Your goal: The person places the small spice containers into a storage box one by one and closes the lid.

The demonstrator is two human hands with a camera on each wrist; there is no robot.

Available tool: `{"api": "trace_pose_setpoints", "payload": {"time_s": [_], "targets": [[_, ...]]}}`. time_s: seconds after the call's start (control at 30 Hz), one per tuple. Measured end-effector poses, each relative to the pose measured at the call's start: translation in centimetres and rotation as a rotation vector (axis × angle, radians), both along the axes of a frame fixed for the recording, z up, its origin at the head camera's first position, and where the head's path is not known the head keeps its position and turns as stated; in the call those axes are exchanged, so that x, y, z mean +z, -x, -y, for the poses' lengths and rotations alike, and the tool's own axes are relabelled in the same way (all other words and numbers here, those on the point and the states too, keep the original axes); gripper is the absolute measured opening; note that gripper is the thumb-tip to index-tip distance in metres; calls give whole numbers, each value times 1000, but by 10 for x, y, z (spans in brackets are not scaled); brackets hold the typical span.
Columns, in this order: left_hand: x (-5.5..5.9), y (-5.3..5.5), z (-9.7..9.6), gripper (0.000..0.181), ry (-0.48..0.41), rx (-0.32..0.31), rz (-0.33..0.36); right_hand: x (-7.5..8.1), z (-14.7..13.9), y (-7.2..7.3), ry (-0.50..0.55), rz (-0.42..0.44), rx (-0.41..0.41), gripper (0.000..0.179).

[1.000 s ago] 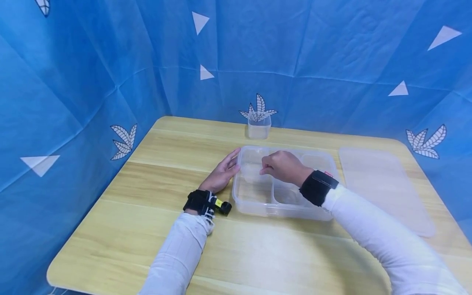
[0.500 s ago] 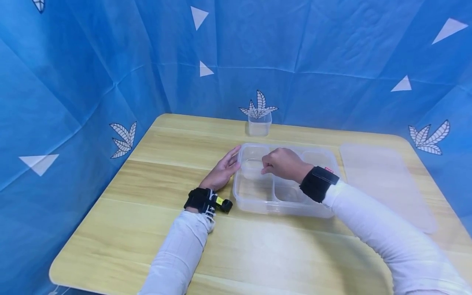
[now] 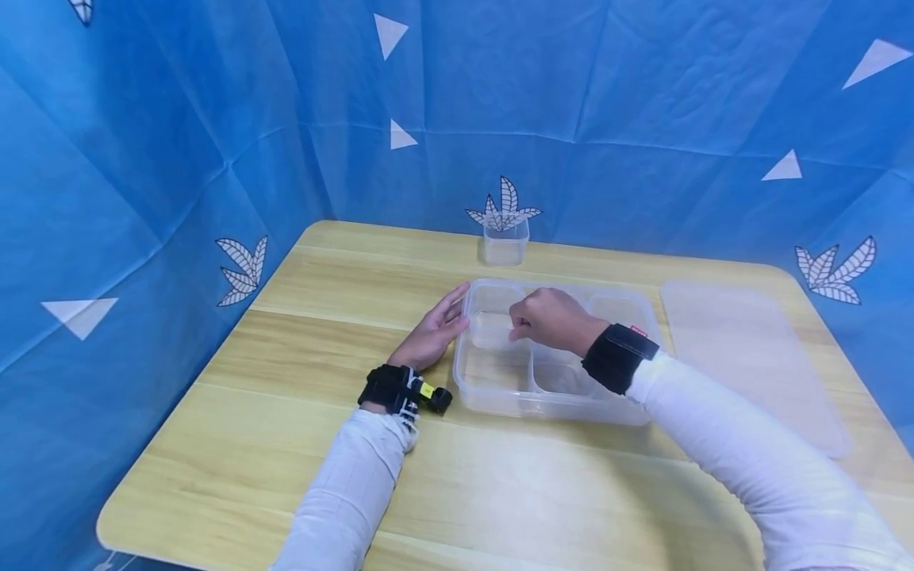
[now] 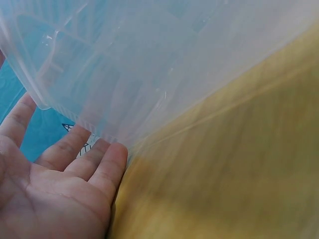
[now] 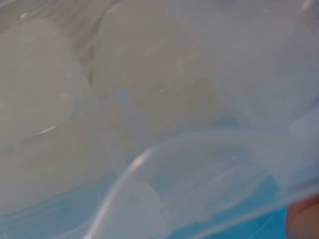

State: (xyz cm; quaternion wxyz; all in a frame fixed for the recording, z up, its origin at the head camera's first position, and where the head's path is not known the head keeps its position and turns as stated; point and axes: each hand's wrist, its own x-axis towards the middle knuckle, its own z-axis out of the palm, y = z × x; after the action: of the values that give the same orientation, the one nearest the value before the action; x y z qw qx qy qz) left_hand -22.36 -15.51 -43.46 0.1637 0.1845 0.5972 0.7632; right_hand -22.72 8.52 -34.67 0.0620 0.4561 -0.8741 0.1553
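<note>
A large clear plastic food box (image 3: 557, 407) sits on the table with its top uncovered and smaller clear containers inside. My left hand (image 3: 427, 337) lies along its left side, fingers extended; in the left wrist view, the fingertips (image 4: 117, 152) meet the box's ribbed side wall (image 4: 149, 84). Over the middle of the box, my right hand (image 3: 550, 317) has its fingers curled down, pinching the edge of a small clear container (image 3: 491, 321) in the back left corner. The right wrist view shows a curved clear rim (image 5: 142, 158) up close; the pinching fingertips are hidden there.
Behind the box, a small clear tub (image 3: 505, 244) stands near the table's back edge. A flat, frosted lid (image 3: 757, 365) lies to the right, partly behind my right forearm. A blue patterned curtain (image 3: 493, 87) hangs close around the wooden table (image 3: 271, 444).
The head view shifts slightly. Both hands keep almost the same place at the box, and the containers show no clear movement.
</note>
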Motion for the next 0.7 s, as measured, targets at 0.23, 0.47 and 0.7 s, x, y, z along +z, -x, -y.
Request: {"api": "trace_pose_setpoints", "payload": {"time_s": [0.23,0.47,0.7], "targets": [[0,1,1,63,-7,-3,5,1,-1,0,8,-4,1,26],[-1,3,0,65,-23,-15,2,4,-1,-1,-1,8,-14,28],[1,1,0,63,-2,-7,-2,4,0,-2,2,20,-4,28]]}}
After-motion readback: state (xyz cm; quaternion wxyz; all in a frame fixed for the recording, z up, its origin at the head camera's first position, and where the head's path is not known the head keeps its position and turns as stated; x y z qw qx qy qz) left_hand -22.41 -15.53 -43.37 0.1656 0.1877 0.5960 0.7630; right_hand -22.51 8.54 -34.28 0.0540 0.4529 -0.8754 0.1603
